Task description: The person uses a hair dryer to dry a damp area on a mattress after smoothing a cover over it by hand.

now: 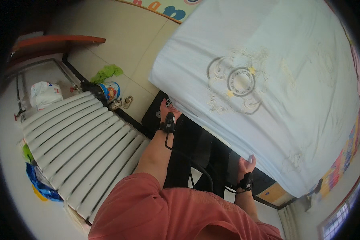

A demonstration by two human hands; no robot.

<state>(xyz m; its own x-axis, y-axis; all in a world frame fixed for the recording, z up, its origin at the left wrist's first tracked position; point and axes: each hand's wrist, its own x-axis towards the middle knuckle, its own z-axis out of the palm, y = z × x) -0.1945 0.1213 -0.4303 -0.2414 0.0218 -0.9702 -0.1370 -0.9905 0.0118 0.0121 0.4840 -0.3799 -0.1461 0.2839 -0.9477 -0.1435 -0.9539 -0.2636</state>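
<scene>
A pale blue-white bedsheet (288, 99) with a printed ornamental pattern covers the mattress before me. My left hand (170, 110) is at the near left side of the bed, against the sheet's hanging edge. Its fingertips are partly hidden there, so its grip does not show clearly. Farther right along the same side, my right hand (247, 164) pinches the sheet's edge, thumb on top and fingers underneath. Both wrists carry black strapped devices with cables. Beneath the sheet's edge shows the dark bed frame (198, 132).
A white radiator (87, 150) runs close on my left. Beyond it a cartoon-printed bucket (111, 91), a green plastic bag (108, 73) and small shoes (127, 102) rest on the tiled floor (132, 45). A white bag (46, 94) lies behind the radiator. A window (342, 216) is at lower right.
</scene>
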